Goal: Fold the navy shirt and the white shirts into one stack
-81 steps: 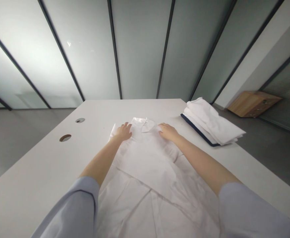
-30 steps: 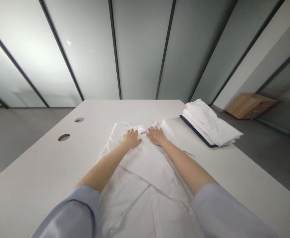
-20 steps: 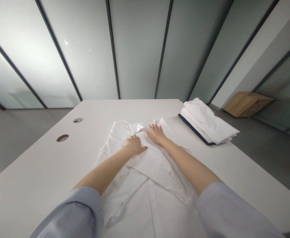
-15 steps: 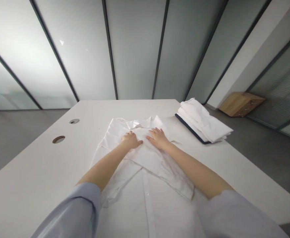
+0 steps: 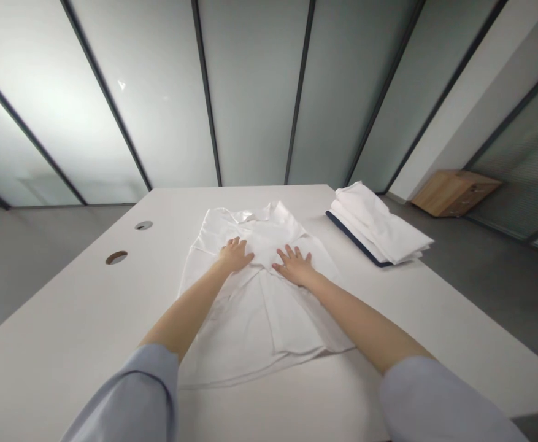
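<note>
A white shirt (image 5: 250, 337) lies spread on the white table, its collar at the far end and its lower hem toward me. My left hand (image 5: 236, 254) rests on the upper left part of the cloth with fingers apart. Over on the right side of the shirt, my right hand (image 5: 295, 266) lies flat with its fingers spread. Both palms press on the fabric, and neither hand grips it. A sleeve or folded layer shows below my right hand, with creases running toward the hem.
At the right edge of the table (image 5: 66, 319) sits a stack of folded white clothes (image 5: 374, 224) with a dark navy piece (image 5: 356, 239) underneath. Two round holes are in the tabletop on the left. A wooden cabinet (image 5: 455, 192) stands on the floor beyond, before frosted glass panels.
The shirt has slid away from me, and its hem now shows on the table. My right hand has moved slightly nearer with its fingers spread wider; my left has shifted a little left.
</note>
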Motion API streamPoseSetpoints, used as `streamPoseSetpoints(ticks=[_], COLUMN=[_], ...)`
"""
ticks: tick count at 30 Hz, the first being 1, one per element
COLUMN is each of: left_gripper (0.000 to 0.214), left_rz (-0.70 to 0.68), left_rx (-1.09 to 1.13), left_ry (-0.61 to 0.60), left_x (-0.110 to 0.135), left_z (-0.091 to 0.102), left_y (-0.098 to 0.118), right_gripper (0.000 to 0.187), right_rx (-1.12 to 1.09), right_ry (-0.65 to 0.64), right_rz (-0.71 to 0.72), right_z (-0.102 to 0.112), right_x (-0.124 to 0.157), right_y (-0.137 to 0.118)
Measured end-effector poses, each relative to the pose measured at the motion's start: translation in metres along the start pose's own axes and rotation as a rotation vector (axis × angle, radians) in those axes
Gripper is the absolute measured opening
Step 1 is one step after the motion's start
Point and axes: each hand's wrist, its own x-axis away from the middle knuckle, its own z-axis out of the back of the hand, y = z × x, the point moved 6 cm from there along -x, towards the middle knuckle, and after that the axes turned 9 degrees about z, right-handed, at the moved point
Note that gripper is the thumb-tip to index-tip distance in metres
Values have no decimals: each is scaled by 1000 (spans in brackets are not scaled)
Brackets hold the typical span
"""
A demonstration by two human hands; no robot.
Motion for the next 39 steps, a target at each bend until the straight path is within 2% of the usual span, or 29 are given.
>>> streamPoseSetpoints(ticks=[5,7,10,13,16,19,21,25,29,31,33,36,39], left_gripper=[64,69,73,74,77,75,75,70,43,35,44,74,104], left_rz=[145,200,203,188,192,204,200,172,129,49,-25,-71,-74], left_rx=[-3,-10,-24,-39,-48,-48,-39,-31,-40,-34,-9,31,17], left_ry=[-88,-113,-110,-57,-23,45,81,96,178,139,73,4,-44], left_x=[29,41,50,45,31,19,15,18,28,36,46,61,73], left_z=[4,1,-5,-7,-9,-11,-13,-12,6,8,4,-7,-17], left_y=[-8,-12,-19,-29,-39,-47,-49,-44,-24,-10,1,7,6], right_gripper=[68,66,62,59,53,43,49,67,62,57,52,43,31], right_rx=[-2,-3,18,69,110,78,54,65,74,65,36,-11,-68], right_ry=[51,86,147,221,268,212,138,68,62,113,210,358,415], right_rz=[-45,-52,-24,37,147,286,309,234,220,216,223,261,332], right_z=[14,18,24,32,38,30,16,-6,-3,3,10,18,26], right_x=[-31,-36,-36,-24,-1,28,43,45,20,9,5,11,22], right_y=[16,20,21,15,1,-17,-22,-9,13,21,26,28,22])
